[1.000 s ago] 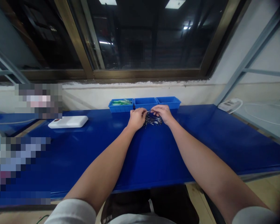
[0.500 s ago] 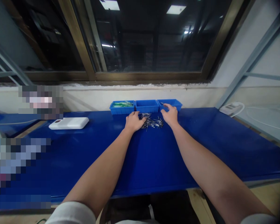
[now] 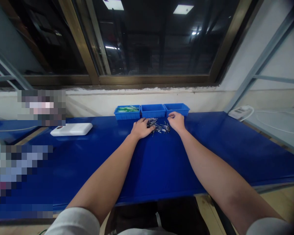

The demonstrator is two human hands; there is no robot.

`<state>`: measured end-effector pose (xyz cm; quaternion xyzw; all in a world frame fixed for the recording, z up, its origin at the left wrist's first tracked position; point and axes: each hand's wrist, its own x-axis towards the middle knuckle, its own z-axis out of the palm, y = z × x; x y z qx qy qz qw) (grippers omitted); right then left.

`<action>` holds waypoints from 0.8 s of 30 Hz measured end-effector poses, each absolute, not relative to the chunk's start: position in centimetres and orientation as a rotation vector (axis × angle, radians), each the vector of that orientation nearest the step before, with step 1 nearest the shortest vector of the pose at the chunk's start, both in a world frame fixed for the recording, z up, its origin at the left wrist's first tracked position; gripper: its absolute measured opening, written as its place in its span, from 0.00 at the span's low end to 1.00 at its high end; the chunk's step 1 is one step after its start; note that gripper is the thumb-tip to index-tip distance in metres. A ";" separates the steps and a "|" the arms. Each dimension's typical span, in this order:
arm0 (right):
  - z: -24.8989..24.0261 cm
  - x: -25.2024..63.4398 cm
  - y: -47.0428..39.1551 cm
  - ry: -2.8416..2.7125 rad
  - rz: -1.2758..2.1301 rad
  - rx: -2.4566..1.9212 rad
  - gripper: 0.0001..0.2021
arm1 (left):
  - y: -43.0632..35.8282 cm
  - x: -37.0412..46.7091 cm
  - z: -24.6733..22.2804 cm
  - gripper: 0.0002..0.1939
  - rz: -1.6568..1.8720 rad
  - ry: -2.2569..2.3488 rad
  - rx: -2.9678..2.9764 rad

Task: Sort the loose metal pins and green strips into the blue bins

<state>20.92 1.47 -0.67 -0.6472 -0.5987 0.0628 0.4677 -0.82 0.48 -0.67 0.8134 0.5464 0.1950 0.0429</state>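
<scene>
A loose pile of thin metal pins (image 3: 159, 127), silvery with some dark parts, lies on the blue tabletop (image 3: 159, 163); their exact kind is too small to tell. My left hand (image 3: 141, 128) rests at the pile's left edge, thumb and fingers apart, the thumb over some pins. Just right of the pile is my right hand (image 3: 176, 121), its fingers curled and drawn together; anything between the fingertips is too small to make out. Behind it stands the right blue bin (image 3: 182, 109), its inside partly hidden by the hand.
Beside that bin are a middle blue bin (image 3: 153, 111) and a left blue bin (image 3: 127, 115) holding green-and-clear plastic packaging. A white device (image 3: 72, 129) lies at the left, a white power strip (image 3: 240, 111) at the right. The wall and window rise behind.
My right hand has drawn back from over the right bin toward the pile, and its fingers have curled in. My left hand stays at the pile, its thumb slightly shifted.
</scene>
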 end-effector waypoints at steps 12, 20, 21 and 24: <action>-0.8 19.6 1.7 -1.603 0.254 -1.882 0.06 | 0.1 -0.5 -0.3 0.35 0.526 1.668 2.499; -1.4 19.4 2.2 -1.672 0.105 -1.537 0.08 | -0.2 -0.4 -0.2 0.26 0.738 1.624 2.534; -1.2 19.2 2.1 -1.680 0.097 -1.464 0.09 | -0.2 -0.3 -0.2 0.24 0.779 1.611 2.546; -0.3 18.4 1.6 -1.746 0.273 -1.245 0.11 | -0.6 0.0 0.1 0.20 0.899 1.566 2.596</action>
